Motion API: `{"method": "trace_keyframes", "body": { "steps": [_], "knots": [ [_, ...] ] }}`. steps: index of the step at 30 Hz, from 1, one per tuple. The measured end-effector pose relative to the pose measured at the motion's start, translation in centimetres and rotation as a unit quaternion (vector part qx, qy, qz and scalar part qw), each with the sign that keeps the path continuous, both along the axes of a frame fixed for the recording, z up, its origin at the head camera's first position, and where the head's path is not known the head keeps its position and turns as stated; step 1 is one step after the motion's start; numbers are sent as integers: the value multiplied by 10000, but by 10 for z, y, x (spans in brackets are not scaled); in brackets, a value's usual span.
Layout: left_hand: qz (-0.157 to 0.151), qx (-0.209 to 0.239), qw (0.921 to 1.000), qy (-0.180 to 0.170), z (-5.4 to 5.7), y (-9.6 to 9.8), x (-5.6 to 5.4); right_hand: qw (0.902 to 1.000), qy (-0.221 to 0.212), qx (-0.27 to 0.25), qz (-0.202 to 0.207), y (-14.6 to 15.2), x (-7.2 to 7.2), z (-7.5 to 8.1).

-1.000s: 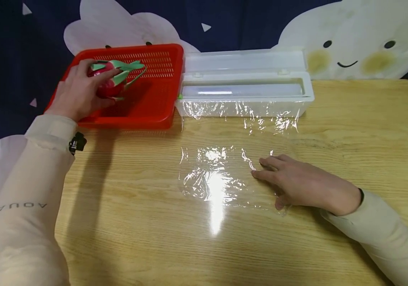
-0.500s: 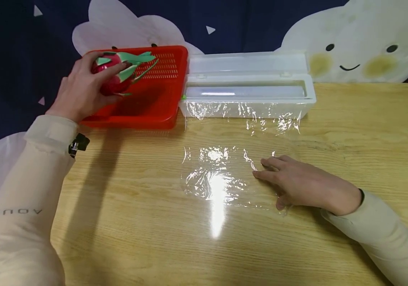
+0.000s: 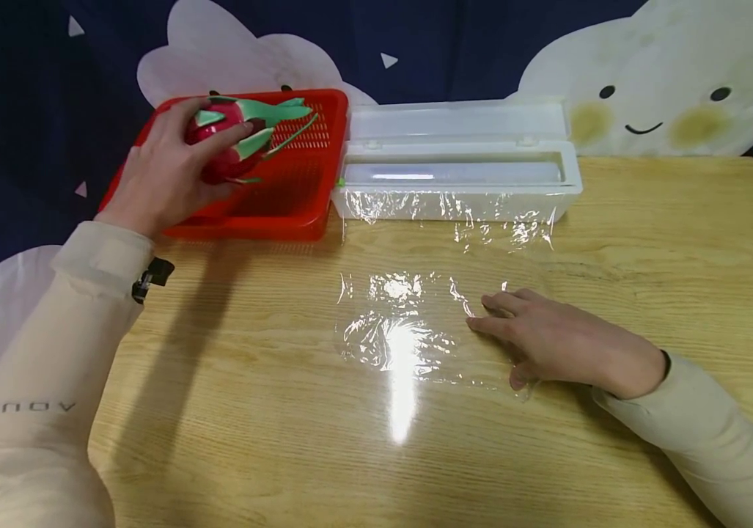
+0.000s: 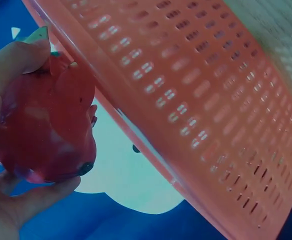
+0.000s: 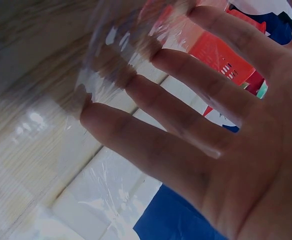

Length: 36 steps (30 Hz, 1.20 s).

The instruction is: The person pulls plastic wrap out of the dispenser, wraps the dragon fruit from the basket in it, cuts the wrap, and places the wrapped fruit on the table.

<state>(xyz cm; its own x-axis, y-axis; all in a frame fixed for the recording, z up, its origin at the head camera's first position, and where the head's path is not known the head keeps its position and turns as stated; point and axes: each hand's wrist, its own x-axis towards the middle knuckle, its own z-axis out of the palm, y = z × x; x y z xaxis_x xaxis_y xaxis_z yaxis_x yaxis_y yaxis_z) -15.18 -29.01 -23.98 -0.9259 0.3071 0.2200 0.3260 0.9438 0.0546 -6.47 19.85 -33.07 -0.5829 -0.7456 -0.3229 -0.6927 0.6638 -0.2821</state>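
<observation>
Over the red basket (image 3: 323, 209), my left hand (image 3: 168, 165) grips a dragon fruit (image 3: 221, 158) with green leafy scales. The left wrist view shows the fruit (image 4: 51, 120) held between thumb and fingers, beside the perforated basket wall (image 4: 186, 75). My right hand (image 3: 548, 334) rests with spread, fairly straight fingers on the right edge of a clear sheet of plastic wrap (image 3: 409, 330) on the table. In the right wrist view, its fingertips (image 5: 98, 115) touch the wrap (image 5: 113, 45). The sheet runs back to a white wrap dispenser (image 3: 462, 202) holding a roll (image 3: 455, 173).
The dispenser's lid (image 3: 455, 121) stands raised at the back, right beside the basket. Wooden table surface (image 3: 270, 433) spreads in front. Behind hangs a dark blue cloth (image 3: 449, 44) with cloud prints.
My left hand has moved slightly right with the dragon fruit, which also looks a little higher above the basket floor. The right hand stays in place on the wrap.
</observation>
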Motion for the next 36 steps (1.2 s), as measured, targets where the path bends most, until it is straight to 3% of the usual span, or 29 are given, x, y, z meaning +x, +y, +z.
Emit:
{"method": "trace_keyframes", "body": {
  "steps": [14, 36],
  "knots": [
    [-261, -87, 9985, 480, 2, 20, 16, 10000, 25, 47, -2, 0, 0, -1],
    [-1204, -101, 9877, 987, 7, 54, 25, 9998, 164, 20, 61, -1, -1, -1]
  ]
}}
